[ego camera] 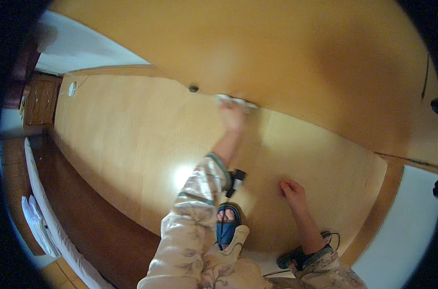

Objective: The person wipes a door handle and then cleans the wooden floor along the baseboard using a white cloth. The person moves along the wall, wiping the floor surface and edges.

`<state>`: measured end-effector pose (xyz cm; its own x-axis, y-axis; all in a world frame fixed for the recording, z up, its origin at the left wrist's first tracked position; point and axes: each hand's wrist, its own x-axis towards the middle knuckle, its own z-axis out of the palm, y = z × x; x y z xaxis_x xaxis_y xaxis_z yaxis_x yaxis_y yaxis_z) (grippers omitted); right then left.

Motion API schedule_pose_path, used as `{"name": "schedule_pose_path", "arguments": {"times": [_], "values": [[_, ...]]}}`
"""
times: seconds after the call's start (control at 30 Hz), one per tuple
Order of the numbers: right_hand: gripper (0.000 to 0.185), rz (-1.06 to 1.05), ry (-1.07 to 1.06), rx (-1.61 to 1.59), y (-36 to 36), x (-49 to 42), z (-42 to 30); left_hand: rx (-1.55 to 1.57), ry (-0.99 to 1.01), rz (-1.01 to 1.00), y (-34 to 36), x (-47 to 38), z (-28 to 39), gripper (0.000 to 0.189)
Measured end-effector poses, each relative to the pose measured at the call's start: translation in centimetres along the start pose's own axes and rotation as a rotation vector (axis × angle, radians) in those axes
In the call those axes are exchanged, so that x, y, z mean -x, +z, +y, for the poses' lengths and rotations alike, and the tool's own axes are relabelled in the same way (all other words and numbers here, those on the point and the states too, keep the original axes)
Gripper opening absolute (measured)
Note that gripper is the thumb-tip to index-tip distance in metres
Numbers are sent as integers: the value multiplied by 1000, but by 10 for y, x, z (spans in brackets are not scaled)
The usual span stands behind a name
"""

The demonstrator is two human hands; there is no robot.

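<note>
My left hand [233, 117] reaches forward, blurred, with its fingers on a white cloth or wipe [237, 101]. The cloth lies where the bottom edge of a wooden door or panel [219, 54] meets the light wood-look floor [139, 130]. My right hand [293, 191] hangs lower and to the right, over the floor. Its fingers are curled in, and nothing shows in them. Just left of the cloth, a small dark round doorstop [193, 88] stands by the panel's edge. A black device with a cable [236, 182] shows beside my left sleeve.
My foot in a blue slipper [228, 227] is on the floor below. To the left runs a bed with a dark wooden side [96, 195]. A wooden cabinet [42, 101] and a white round device with a cord [72, 88] lie at the far left. Baseboard [370, 213] edges the right.
</note>
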<state>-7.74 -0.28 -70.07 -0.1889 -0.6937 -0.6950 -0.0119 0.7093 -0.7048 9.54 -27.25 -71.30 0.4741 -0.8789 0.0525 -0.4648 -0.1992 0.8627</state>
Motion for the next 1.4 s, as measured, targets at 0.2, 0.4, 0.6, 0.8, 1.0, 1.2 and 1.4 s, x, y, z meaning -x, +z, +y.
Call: {"name": "schedule_pose_path", "arguments": {"times": [0.2, 0.4, 0.6, 0.8, 1.0, 1.2, 1.4], "values": [[23, 53, 25, -194, -11, -9, -1, -8, -240, -179, -35, -72, -38, 27], [18, 123, 80, -296, -14, -2, -1, -91, -8, -253, 39, 29, -4, 19], [19, 183, 73, -362, -25, 5, 1, -110, -35, -397, 60, 74, 30, 22], [20, 226, 21, -305, -43, 11, -3, 67, -2, -1000, 116, 182, 95, 28], [19, 329, -11, -327, -61, 16, -6, 835, -1034, -1130, 106, 139, 74, 25], [20, 301, -26, -255, -76, 15, 4, 1235, -1173, -1090, 25, 51, 52, 25], [23, 133, -194, 185, -117, 10, -45, 936, -1028, -964, 45, 83, 93, 27]]}}
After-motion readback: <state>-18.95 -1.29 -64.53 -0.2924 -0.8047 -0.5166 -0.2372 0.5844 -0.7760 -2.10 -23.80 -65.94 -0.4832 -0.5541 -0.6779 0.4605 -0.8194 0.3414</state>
